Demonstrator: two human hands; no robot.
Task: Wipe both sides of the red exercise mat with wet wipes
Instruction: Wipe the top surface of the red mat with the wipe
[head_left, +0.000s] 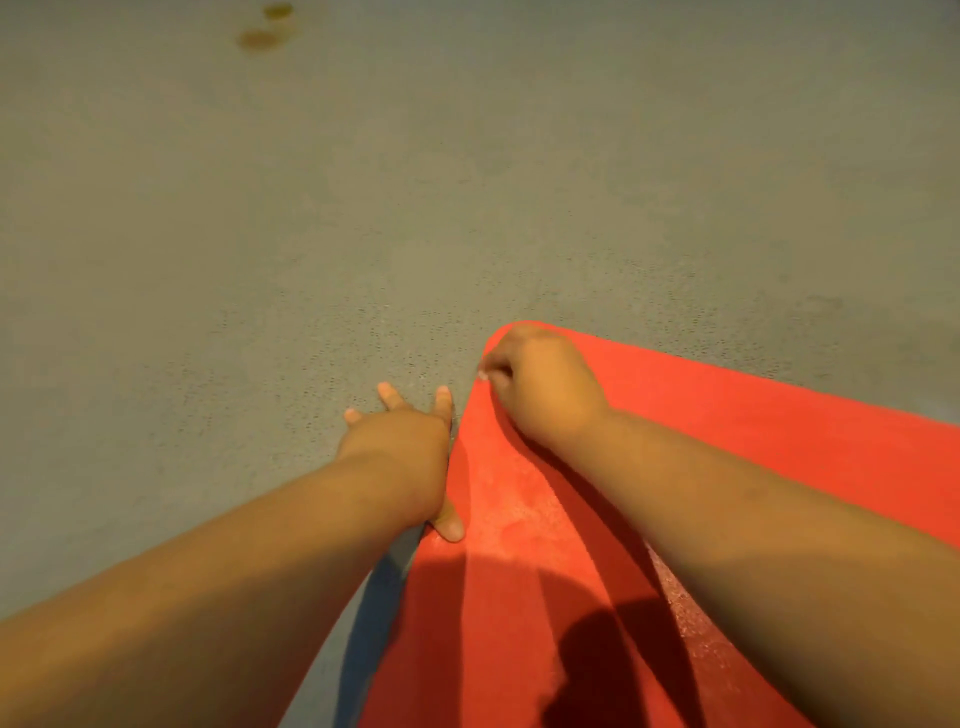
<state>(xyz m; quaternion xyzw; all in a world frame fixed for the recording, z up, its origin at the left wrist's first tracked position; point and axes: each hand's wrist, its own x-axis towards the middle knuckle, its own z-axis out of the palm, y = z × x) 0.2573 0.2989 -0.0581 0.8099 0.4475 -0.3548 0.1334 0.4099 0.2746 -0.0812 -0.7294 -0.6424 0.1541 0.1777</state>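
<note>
Single head-worn view, looking forward and down, close over the floor (311, 208)

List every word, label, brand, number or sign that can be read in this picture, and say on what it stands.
None: no readable text shows anywhere.
The flat red foam exercise mat bears no print or logo, only pale smears.
The grey speckled floor has two brownish stains, no signs.
No packet or label is in view.
</note>
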